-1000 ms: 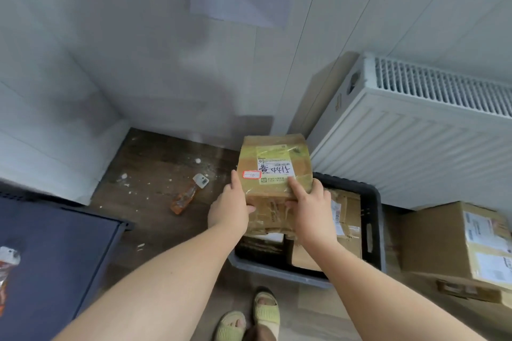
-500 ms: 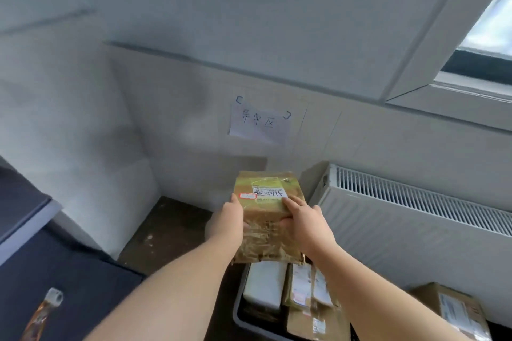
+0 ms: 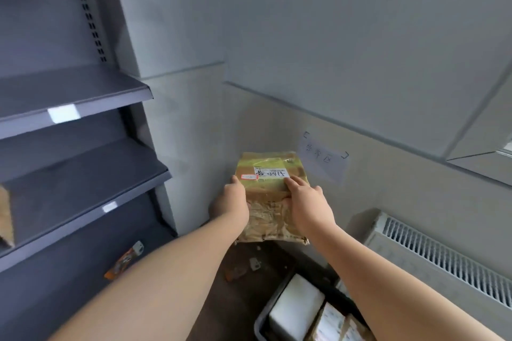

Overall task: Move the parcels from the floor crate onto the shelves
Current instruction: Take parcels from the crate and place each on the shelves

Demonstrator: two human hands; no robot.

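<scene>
Parcel (image 3: 271, 165) lifted higher, left hand (image 3: 232, 202) and right hand (image 3: 308, 203) gripping, shelves (image 3: 79, 90) now visible

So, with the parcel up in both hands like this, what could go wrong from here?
The parcel is gripped only at its sides by the left hand and right hand, over loose, crinkled wrap. It could slip and drop into the crate below. The shelves stand off to the left, so swinging it across may clip a shelf's front edge.
</scene>
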